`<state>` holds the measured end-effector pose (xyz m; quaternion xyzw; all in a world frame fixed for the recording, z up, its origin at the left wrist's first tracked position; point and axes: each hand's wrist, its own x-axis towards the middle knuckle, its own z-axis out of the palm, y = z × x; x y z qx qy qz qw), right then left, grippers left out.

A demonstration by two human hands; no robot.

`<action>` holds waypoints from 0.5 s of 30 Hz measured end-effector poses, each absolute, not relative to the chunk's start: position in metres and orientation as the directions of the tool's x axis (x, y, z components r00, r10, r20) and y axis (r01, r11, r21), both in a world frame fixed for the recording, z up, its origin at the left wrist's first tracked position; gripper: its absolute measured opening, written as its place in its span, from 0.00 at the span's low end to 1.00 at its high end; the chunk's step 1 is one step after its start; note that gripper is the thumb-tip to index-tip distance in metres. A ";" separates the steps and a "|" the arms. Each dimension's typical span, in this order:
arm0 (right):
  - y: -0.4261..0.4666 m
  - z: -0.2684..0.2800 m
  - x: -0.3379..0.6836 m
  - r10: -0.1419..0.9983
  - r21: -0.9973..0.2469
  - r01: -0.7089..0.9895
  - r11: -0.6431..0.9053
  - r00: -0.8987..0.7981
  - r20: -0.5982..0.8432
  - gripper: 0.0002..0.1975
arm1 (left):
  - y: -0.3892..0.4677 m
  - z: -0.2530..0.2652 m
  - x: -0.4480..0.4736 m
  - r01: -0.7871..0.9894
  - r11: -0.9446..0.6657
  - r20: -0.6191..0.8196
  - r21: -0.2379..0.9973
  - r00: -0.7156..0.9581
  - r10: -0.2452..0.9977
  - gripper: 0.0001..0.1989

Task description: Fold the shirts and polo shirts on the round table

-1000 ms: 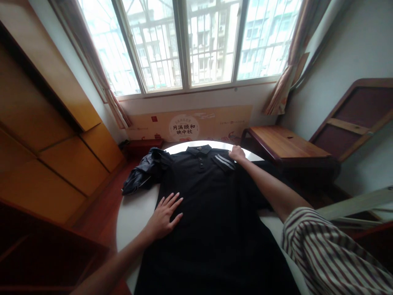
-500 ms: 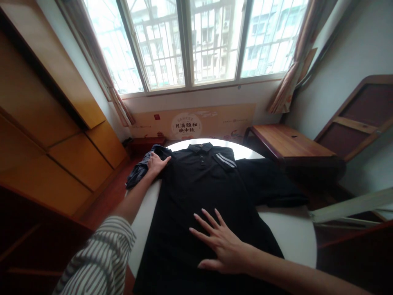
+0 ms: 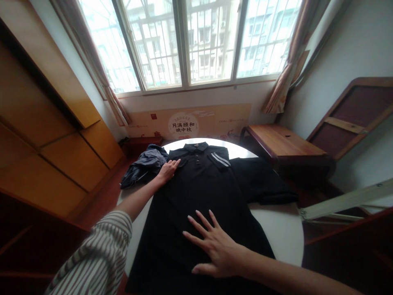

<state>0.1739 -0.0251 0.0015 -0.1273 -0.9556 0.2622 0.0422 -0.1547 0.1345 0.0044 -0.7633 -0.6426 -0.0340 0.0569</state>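
Note:
A black polo shirt [image 3: 199, 192] lies spread on a round white table [image 3: 279, 229], its collar toward the window. Its right-side sleeve, with two pale stripes, is folded in over the chest. My left hand [image 3: 170, 170] is closed on the left-side sleeve [image 3: 182, 162], which is turned in onto the shirt near the shoulder. Flat on the lower front of the shirt rests my right hand [image 3: 215, 248], fingers spread, holding nothing.
A crumpled dark grey-blue garment [image 3: 147, 162] lies at the table's left edge. More black folded cloth [image 3: 260, 180] sits right of the shirt. Beyond the table stand a wooden side table [image 3: 285, 139] and, to the left, wooden cabinets [image 3: 70, 164].
My left hand has moved right and inward from the shirt's left shoulder edge, bringing the sleeve onto the chest. My right hand stays spread on the shirt. The view has shifted slightly.

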 end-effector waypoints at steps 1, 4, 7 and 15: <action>-0.027 0.003 0.176 0.250 -0.513 0.205 0.834 -0.968 0.020 0.44 | 0.135 0.000 -0.155 0.986 -0.156 0.111 -0.055 0.162 0.981 0.33; -0.034 0.008 0.183 0.199 -0.526 0.154 0.836 -0.980 0.028 0.44 | 0.139 -0.002 -0.158 0.990 -0.129 0.087 -0.056 0.134 0.987 0.31; -0.042 0.013 0.189 0.146 -0.540 0.118 0.834 -0.989 0.009 0.44 | 0.143 0.007 -0.158 0.990 -0.138 0.045 -0.043 0.140 0.989 0.30; -0.051 0.004 0.252 0.120 -0.391 0.110 0.914 -0.993 0.001 0.33 | 0.019 0.029 -0.130 0.886 -0.378 0.142 0.269 0.352 0.925 0.14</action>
